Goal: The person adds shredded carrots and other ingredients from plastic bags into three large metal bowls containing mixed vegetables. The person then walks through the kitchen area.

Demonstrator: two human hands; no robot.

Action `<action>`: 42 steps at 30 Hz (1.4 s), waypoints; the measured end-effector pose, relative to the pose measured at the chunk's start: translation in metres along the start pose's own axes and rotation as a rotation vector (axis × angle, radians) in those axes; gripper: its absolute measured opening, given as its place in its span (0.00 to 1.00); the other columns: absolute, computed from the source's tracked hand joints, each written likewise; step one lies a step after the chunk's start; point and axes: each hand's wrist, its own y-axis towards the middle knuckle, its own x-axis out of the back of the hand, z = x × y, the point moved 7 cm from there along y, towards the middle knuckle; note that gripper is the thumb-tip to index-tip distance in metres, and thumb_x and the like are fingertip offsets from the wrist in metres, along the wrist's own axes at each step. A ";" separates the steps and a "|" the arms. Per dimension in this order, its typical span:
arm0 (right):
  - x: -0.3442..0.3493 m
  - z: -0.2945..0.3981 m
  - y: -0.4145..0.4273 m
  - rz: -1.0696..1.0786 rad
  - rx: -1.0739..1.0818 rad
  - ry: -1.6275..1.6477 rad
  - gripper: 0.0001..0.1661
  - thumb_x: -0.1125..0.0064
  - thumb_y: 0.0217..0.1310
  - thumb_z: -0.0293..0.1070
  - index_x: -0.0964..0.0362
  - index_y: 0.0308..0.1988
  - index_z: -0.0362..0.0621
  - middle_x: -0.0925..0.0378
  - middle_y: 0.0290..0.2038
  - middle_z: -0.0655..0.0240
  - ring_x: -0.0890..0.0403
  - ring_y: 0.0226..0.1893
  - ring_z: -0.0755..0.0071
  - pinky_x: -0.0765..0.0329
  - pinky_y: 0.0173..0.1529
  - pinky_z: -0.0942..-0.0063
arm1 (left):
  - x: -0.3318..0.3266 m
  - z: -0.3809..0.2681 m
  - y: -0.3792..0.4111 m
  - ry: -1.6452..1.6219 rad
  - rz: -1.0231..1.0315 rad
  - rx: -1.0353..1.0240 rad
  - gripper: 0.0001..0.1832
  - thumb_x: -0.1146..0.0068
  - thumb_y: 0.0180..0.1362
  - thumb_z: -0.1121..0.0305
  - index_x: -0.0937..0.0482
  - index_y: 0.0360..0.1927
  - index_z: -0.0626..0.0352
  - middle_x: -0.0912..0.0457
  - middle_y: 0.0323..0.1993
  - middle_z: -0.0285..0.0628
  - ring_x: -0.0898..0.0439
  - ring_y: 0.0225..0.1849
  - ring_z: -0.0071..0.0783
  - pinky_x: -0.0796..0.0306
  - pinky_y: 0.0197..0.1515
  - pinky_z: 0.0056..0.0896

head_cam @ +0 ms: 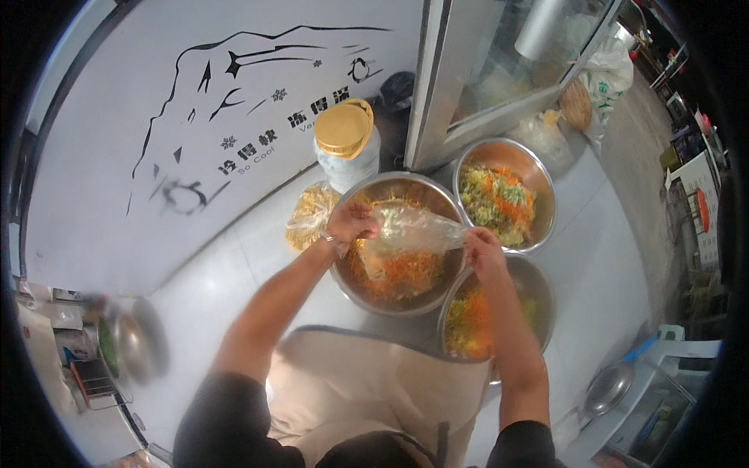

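Between my two hands a clear plastic bag or glove (pixel 418 228) is stretched; which of the two it is I cannot tell. My left hand (pixel 352 223) grips one end and my right hand (pixel 484 247) the other. Below it stands a large steel bowl (pixel 345 289) holding shredded orange and pale vegetables (pixel 404 272). A second steel bowl (pixel 553 202) at the back right contains chopped green and orange vegetables (pixel 497 202). My right forearm passes over a third steel bowl (pixel 544 286), partly hiding its yellow-green and orange contents.
A jar with a gold lid (pixel 343 126) and a knotted plastic bag of yellow food (pixel 307 219) stand left of the large bowl. Behind are a white printed panel (pixel 146 88) and a glass-sided cabinet (pixel 433 99). Filled bags (pixel 541 137) sit at the back right of the white table (pixel 597 234).
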 end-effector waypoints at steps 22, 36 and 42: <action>-0.119 0.032 -0.039 0.174 0.990 -1.226 0.25 0.43 0.49 0.24 0.31 0.51 0.45 0.24 0.43 0.61 0.23 0.44 0.58 0.29 0.50 0.62 | -0.032 0.008 -0.022 0.052 -0.122 -0.192 0.13 0.35 0.48 0.81 0.29 0.32 0.58 0.22 0.28 0.36 0.21 0.27 0.25 0.25 0.27 0.27; -0.032 -0.006 0.025 0.155 0.183 -0.290 0.11 0.41 0.60 0.29 0.28 0.42 0.38 0.23 0.36 0.63 0.22 0.29 0.71 0.24 0.31 0.72 | 0.008 0.036 -0.002 -0.360 -0.137 0.061 0.12 0.39 0.55 0.79 0.22 0.43 0.64 0.21 0.32 0.36 0.22 0.33 0.25 0.22 0.34 0.25; -0.055 0.044 -0.006 0.281 0.179 -0.153 0.06 0.37 0.57 0.30 0.25 0.35 0.42 0.25 0.24 0.72 0.28 0.21 0.82 0.30 0.24 0.80 | 0.019 0.001 -0.018 -0.427 0.060 0.029 0.14 0.41 0.57 0.78 0.22 0.48 0.64 0.18 0.40 0.40 0.21 0.32 0.27 0.24 0.37 0.22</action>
